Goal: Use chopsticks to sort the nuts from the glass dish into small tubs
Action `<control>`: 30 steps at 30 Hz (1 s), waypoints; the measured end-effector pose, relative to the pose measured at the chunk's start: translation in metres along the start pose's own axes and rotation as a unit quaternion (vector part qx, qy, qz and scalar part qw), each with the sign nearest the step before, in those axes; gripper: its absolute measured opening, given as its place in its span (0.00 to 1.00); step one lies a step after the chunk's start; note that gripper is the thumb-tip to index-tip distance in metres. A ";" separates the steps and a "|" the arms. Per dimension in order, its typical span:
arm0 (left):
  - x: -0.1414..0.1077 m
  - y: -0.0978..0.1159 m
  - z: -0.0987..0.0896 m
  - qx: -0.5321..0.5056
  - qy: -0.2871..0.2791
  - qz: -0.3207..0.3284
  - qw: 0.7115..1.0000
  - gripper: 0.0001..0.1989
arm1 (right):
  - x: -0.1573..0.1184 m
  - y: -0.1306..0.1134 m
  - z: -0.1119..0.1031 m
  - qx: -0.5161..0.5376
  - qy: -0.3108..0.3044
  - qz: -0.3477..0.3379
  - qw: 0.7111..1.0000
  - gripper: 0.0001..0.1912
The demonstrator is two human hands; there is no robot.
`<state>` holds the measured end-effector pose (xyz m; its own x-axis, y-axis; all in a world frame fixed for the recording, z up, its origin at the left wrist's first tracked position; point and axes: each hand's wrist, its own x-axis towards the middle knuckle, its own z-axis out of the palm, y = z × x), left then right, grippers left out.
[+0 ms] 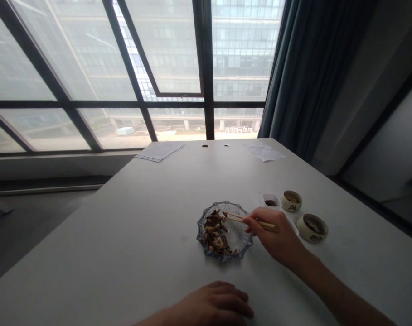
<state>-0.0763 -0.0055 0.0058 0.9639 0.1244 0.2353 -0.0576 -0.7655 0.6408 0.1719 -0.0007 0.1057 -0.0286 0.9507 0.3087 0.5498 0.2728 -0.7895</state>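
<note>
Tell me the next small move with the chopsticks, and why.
Probably close the chopsticks gently on one piece at the edge of the pile: the right hand already holds their tips over it, and the glass dish sits just in front. The left hand can stay resting on the table.

A broad window [172, 45] with dark metal frames [206, 68] fills the far side of the room and looks out on a glass-fronted building [241, 45]. A dark teal curtain [302, 77] hangs at its right end, beside a pale grey wall [365, 81]. A long white table [90, 244] runs toward the glass, with papers [160, 151] lying at its far edge. Grey floor [25, 231] shows at left, and soft daylight fills the room.
</note>
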 end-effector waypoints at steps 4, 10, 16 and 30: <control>0.000 0.002 -0.001 -0.005 -0.004 -0.006 1.000 0.11 | -0.001 -0.002 0.001 -0.011 0.003 -0.005 1.000 0.21; 0.000 0.001 -0.001 -0.008 0.000 -0.001 1.000 0.10 | -0.003 -0.001 0.007 -0.028 0.022 -0.011 0.999 0.24; -0.002 -0.003 0.003 -0.002 -0.004 0.001 1.000 0.11 | -0.006 0.000 0.007 -0.023 0.042 -0.004 0.999 0.25; 0.001 0.003 -0.003 0.002 -0.006 -0.002 1.000 0.09 | -0.017 -0.034 -0.080 -0.144 0.238 0.013 0.960 0.21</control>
<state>-0.0764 -0.0054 0.0101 0.9674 0.1199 0.2232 -0.0523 -0.7673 0.6391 0.2207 -0.0381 0.1697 0.3360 0.7625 0.5529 0.7548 0.1331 -0.6423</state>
